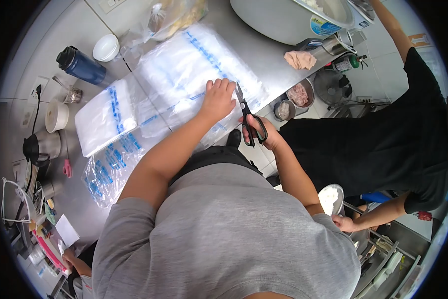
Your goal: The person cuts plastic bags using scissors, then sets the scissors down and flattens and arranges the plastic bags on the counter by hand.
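In the head view, my right hand (260, 132) grips a pair of black-handled scissors (244, 110), its fingers in the handle loops. The blades point up and away from me along the edge of a large stack of clear plastic bags (184, 65) with blue print. My left hand (218, 101) is closed at the near right edge of that stack, its fingers curled onto the plastic just left of the blades. A smaller stack of white plastic bags (97, 119) lies to the left. Below it is a crumpled clear wrapper (109, 169) with blue lettering.
A blue bottle (87, 67), white bowls (106, 48) and pink scissors (67, 168) lie leftward on the steel counter. A large grey tub (284, 22) and a beige cloth (299, 60) are at the upper right. A co-worker in black (363, 149) stands close at right, holding a bowl (330, 199).
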`<state>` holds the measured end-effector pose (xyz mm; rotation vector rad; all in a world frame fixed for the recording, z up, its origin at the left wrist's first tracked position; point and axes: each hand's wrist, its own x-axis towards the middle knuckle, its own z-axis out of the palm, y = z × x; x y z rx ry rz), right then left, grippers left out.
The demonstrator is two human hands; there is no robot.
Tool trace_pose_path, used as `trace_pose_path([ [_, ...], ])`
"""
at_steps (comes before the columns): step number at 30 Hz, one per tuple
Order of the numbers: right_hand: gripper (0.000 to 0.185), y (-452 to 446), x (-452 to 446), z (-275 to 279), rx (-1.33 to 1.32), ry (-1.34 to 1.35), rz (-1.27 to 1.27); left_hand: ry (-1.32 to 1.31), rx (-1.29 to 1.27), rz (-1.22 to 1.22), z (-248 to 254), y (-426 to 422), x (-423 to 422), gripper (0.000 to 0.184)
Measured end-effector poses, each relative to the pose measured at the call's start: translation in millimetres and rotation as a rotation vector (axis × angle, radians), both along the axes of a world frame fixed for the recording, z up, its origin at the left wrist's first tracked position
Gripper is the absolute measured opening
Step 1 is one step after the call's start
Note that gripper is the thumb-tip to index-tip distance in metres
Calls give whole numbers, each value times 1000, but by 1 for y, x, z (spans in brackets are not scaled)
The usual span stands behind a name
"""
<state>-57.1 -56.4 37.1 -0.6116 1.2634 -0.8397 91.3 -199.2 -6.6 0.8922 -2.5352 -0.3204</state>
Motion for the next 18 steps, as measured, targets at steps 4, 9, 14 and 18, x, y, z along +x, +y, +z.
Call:
trace_pose_path([
  [4,60,2,1,1,-7,-25,-45,0,-75,35,-11,-3,-10,25],
  [9,57,3,-1,-4,8,113,-25,87,-169,-5,-14,-7,-7,3],
  [14,62,6,-2,-4,6,263,71,130,-158,-67,-11,-8,1,10],
  [18,66,6,2,1,28,223,67,169,-132,-134,-5,-1,3,11],
])
